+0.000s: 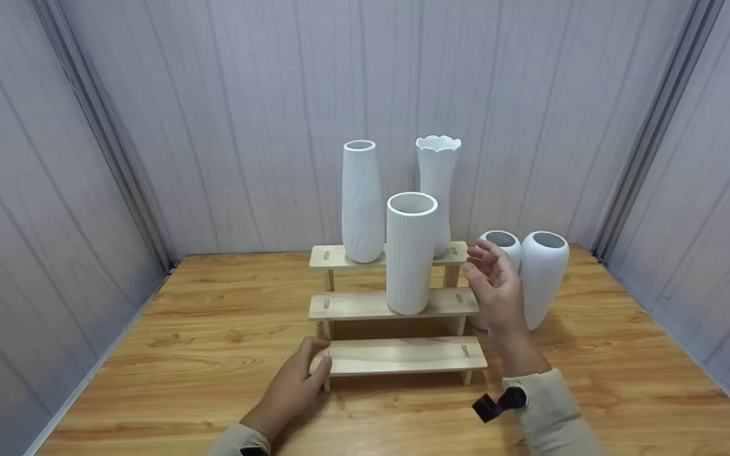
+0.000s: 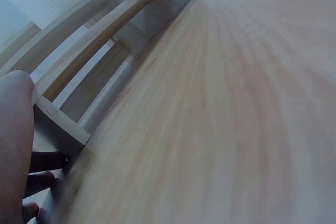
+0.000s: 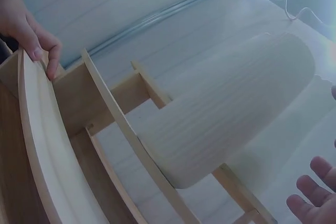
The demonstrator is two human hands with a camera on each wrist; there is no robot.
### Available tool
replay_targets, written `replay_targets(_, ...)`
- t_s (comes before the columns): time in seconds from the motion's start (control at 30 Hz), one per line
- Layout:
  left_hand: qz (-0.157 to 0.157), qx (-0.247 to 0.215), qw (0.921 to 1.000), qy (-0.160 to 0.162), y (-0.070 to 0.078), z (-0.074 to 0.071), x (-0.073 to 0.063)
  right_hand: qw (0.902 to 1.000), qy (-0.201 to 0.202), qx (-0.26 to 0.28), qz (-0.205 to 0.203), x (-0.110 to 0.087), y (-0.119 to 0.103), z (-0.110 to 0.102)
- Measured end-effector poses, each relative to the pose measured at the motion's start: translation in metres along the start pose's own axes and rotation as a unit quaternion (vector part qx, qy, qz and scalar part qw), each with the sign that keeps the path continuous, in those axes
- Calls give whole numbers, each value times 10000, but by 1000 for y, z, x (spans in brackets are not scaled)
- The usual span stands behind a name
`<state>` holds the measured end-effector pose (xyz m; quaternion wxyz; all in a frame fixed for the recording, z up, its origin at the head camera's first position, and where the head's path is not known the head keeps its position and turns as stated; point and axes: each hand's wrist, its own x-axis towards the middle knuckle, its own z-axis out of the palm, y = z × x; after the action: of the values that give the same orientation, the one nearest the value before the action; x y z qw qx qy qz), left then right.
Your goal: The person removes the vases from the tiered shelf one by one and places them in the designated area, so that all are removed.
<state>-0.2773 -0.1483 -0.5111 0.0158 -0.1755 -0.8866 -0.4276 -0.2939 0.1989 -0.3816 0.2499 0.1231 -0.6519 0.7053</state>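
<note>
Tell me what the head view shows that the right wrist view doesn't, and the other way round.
Only the head view: two smooth vases standing on the tabletop at right, and the black band on the right wrist.

Only the right wrist view: a thin white cable at upper right.

Both: the ribbed vase on the middle step, the left hand gripping the end of the lowest step, and at least part of the right hand.
</note>
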Motion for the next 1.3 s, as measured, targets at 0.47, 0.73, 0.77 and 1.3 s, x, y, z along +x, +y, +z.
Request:
replay_targets(0.47,-14,-5,9998,193,1,-3,2,9926,-1006,298,607,-1,19,40)
replay_targets(0.73,47,18,9998,172,1,-1,3,9913,-1031,-50,822,0,31,49)
replay_targets(0.77,94,81,9996,235,1,-1,3,9907,-1042,-93,873,0,32,50)
replay_targets(1.3,123,311,9983,469,0,3,-1,9860,-999,-802,1066,1,34,53)
